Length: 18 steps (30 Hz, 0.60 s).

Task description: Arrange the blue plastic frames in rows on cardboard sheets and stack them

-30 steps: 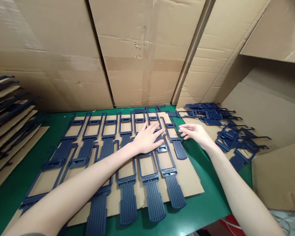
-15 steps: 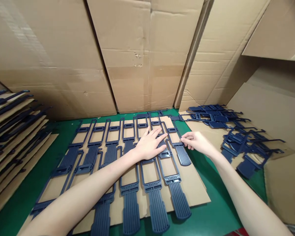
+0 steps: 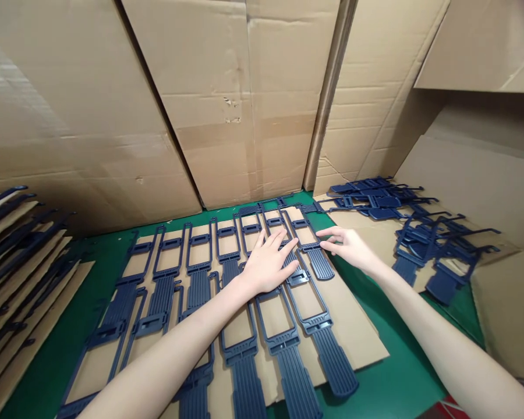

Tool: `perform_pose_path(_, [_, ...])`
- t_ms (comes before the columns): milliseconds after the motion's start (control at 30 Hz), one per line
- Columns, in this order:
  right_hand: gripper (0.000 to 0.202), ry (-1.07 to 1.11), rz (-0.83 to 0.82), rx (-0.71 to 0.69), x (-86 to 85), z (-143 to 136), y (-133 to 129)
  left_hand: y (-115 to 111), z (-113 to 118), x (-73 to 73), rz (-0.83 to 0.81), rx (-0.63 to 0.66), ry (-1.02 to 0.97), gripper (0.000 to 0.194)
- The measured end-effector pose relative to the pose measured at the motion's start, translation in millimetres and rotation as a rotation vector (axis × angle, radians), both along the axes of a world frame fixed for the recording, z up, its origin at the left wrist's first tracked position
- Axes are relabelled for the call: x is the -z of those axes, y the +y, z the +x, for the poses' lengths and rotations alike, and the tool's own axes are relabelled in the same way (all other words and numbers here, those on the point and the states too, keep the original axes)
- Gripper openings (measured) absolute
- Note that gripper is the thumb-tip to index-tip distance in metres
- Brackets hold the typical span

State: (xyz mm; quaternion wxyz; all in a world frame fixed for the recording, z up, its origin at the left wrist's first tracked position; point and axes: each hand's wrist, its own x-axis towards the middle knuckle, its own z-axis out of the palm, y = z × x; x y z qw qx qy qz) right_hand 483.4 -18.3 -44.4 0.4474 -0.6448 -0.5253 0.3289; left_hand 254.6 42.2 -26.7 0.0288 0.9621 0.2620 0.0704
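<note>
Dark blue plastic frames with ribbed paddle ends lie in two rows on a cardboard sheet [image 3: 353, 331]. My left hand [image 3: 271, 262] rests flat across the frames right of the middle, fingers spread, covering parts of them. At the right end of the far row, my right hand [image 3: 347, 247] is beside the last blue plastic frame [image 3: 321, 263]. Its thumb and index finger are apart, with the tips at the frame's side edge; whether they touch it I cannot tell. My left forearm hides part of the near row.
Cardboard sheets layered with similar blue parts form a stack [image 3: 21, 279] at the left. A loose pile of blue frames [image 3: 375, 201] lies on cardboard at the right. Tall cardboard boxes [image 3: 227, 151] wall off the back of the green table [image 3: 371, 302].
My right thumb and index finger, closed together at the last frame's edge before, have parted. My left hand stays spread on the frames. The camera view has shifted slightly.
</note>
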Motion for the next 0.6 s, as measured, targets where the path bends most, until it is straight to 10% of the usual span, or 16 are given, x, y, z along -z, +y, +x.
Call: perform_pose_path(600, [0.035, -0.424, 0.266, 0.030, 22.6, -18.1, 13.4, 2.4, 0.3, 2.8, 0.043, 0.000, -0.024, 0.053])
